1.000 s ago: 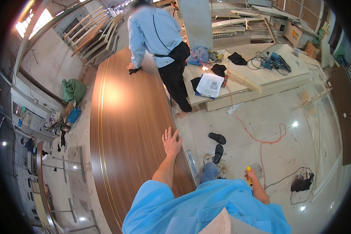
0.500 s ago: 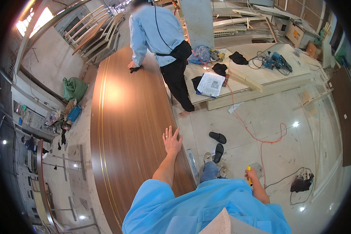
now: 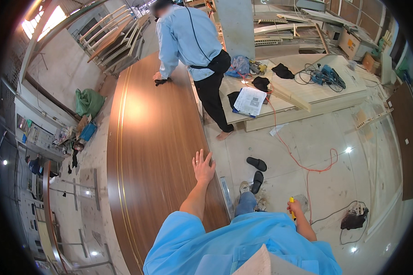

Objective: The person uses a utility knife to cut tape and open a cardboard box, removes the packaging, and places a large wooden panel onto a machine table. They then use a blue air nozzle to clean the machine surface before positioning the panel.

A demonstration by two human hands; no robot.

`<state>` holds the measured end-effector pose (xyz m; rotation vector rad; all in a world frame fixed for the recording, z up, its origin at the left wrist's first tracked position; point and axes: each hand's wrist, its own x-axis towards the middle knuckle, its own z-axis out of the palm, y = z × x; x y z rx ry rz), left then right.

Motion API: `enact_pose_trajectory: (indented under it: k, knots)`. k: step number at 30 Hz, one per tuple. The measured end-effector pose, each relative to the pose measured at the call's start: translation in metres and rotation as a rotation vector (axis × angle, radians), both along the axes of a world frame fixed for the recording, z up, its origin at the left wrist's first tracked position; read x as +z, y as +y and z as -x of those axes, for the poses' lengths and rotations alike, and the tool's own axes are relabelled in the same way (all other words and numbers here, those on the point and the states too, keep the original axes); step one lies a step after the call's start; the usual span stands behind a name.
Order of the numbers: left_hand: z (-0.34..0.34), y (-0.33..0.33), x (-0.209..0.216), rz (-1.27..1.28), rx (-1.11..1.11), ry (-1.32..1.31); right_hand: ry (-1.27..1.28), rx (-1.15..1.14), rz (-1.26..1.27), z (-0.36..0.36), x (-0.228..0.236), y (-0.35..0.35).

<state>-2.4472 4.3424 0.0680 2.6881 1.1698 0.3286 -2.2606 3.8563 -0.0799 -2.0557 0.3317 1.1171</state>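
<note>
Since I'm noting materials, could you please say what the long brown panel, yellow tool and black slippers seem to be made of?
Long brown panel: probably wood-look laminate or veneer, glossy, given streaked grain and bright reflection. Yellow tool in the right hand: perhaps plastic, from its even colour; finish unclear. Black slippers: rubber or foam perhaps, matte, uniformly dark.

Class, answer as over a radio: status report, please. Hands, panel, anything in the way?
Left hand open on brown panel. Right hand gripping yellow tool, away from panel. Panel lying flat; co-worker's hand and black item at far end.
</note>
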Motion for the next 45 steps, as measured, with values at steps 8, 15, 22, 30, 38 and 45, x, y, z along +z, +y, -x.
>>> enact_pose_trajectory:
  k: [8, 15, 22, 30, 38, 45]
  knots:
    - [0.001, -0.001, 0.002, -0.016, -0.009, -0.033, 0.011, 0.006, -0.052, 0.002, -0.002, -0.002]
    - [0.001, 0.0, -0.002, -0.042, -0.011, -0.062, 0.028, 0.055, -0.037, 0.001, 0.004, -0.002]
    - [0.002, -0.003, 0.001, -0.023, 0.001, -0.051, 0.049, 0.097, -0.038, 0.001, 0.004, 0.001]
    - [0.003, -0.002, 0.002, 0.002, 0.011, -0.037, 0.038, 0.122, -0.006, -0.003, -0.004, 0.006]
    - [-0.004, -0.001, 0.007, -0.112, -0.172, -0.16, -0.226, 0.151, 0.128, 0.012, -0.011, -0.003]
    - [-0.003, 0.01, -0.008, -0.159, -0.164, 0.051, -0.39, -0.3, 0.087, 0.047, 0.034, -0.076]
